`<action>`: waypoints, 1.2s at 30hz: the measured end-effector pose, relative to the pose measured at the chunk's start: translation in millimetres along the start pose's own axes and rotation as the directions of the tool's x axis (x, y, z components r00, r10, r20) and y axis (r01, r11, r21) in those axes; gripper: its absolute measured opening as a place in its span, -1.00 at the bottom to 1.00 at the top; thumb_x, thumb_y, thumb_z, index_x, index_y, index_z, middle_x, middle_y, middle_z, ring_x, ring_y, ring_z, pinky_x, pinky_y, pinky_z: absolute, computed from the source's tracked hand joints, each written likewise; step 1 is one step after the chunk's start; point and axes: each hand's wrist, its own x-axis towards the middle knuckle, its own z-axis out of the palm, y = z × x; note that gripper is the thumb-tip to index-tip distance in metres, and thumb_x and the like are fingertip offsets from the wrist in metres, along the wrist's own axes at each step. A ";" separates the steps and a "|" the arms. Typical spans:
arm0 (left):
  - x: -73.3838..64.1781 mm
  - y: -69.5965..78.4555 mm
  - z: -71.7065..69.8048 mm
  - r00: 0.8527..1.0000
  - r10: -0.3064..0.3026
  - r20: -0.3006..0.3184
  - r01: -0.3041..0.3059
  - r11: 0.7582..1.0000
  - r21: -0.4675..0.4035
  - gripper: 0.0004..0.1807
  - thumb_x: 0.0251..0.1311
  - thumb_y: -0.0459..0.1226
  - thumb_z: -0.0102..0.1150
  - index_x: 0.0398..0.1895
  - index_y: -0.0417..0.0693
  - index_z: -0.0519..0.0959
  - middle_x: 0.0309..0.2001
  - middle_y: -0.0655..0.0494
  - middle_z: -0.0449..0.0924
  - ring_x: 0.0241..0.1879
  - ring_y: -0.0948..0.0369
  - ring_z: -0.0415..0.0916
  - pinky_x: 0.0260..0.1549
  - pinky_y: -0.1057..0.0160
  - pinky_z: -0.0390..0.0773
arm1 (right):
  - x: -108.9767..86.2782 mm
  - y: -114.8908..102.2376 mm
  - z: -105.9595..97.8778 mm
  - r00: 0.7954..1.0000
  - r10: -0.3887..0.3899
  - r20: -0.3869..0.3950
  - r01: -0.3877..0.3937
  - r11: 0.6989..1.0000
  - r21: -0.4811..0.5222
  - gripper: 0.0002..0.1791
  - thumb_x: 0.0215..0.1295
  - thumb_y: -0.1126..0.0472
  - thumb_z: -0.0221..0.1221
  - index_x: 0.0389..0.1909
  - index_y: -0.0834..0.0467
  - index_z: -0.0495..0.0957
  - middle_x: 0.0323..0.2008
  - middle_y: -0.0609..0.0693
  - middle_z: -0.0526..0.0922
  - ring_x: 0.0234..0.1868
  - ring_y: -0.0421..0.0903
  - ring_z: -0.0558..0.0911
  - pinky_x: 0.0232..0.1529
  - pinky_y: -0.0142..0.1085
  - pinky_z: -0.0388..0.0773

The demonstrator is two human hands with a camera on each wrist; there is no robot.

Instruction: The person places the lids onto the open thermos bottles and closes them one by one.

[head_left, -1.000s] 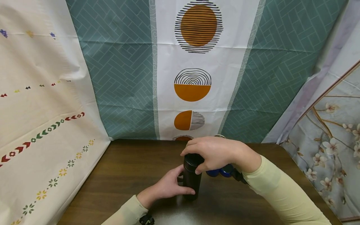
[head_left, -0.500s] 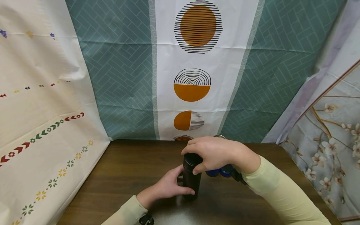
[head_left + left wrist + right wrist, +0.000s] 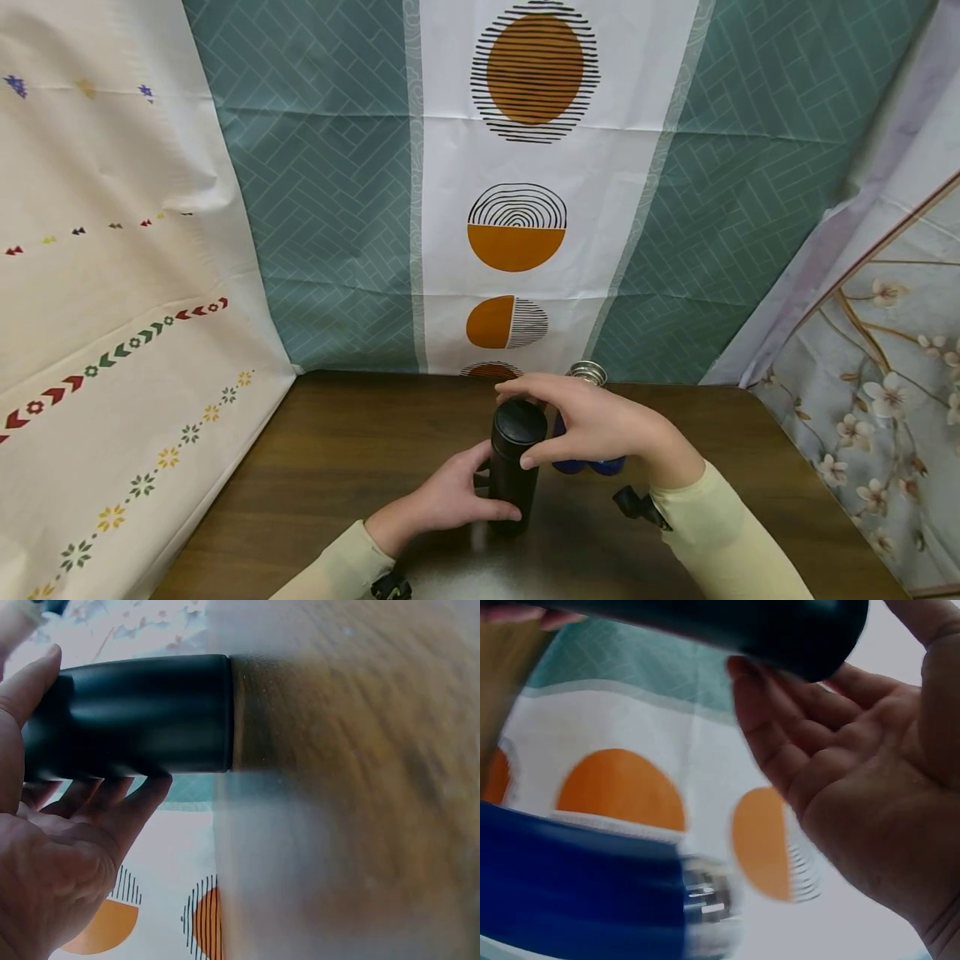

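Observation:
A black thermos flask (image 3: pixel 512 487) stands upright on the table, its round black lid (image 3: pixel 521 422) facing up. My left hand (image 3: pixel 453 496) grips its lower part, thumb on the near side and fingers behind; the left wrist view shows the flask (image 3: pixel 142 716) with its base at the tabletop. Around the lid, my right hand (image 3: pixel 592 421) is spread, thumb on the near side and fingers at the far side. From the right wrist, that hand (image 3: pixel 862 772) has extended fingers close to the lid's edge.
Just behind my right hand stands a blue bottle (image 3: pixel 577 877) with a bare steel neck (image 3: pixel 588 372). Low blue shapes (image 3: pixel 609 467) show beneath that hand. The brown wooden table (image 3: pixel 360 425) meets hanging patterned cloths (image 3: pixel 330 208) at its back and sides.
My right hand has loosened from the lid and shifted right, uncovering the lid's top and the steel neck behind. My left hand and the flask stay in place.

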 end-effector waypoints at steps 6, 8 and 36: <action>-0.1 1.5 0.3 1.000 -0.002 -0.004 0.002 1.000 0.002 -0.17 0.24 -0.05 0.69 0.54 0.42 0.48 0.35 0.35 0.64 0.35 0.20 0.58 0.34 -0.01 0.60 | -9.2 24.6 23.1 0.992 -0.039 -0.121 0.067 0.969 0.236 -0.10 0.35 0.10 0.59 0.65 -0.13 0.40 0.44 -0.15 0.61 0.31 -0.08 0.65 0.37 -0.11 0.55; -0.2 1.3 0.4 1.000 -0.004 -0.006 0.004 1.000 0.005 -0.17 0.24 -0.05 0.69 0.54 0.42 0.48 0.35 0.35 0.64 0.35 0.20 0.59 0.33 0.00 0.60 | -10.7 29.3 29.5 0.987 -0.052 -0.153 0.096 0.950 0.296 -0.09 0.35 0.18 0.58 0.66 -0.10 0.39 0.45 -0.11 0.61 0.37 -0.02 0.64 0.43 -0.12 0.51; -0.1 -2.1 2.1 1.000 -0.004 -0.025 0.003 1.000 -0.016 -0.13 0.22 -0.10 0.72 0.55 0.44 0.46 0.34 0.30 0.65 0.30 0.16 0.63 0.22 0.14 0.67 | -4.4 49.4 59.7 0.943 -0.138 -0.304 0.279 0.823 0.494 -0.18 0.36 0.35 0.52 0.60 0.25 0.42 0.37 0.18 0.70 0.37 0.15 0.67 0.44 -0.13 0.53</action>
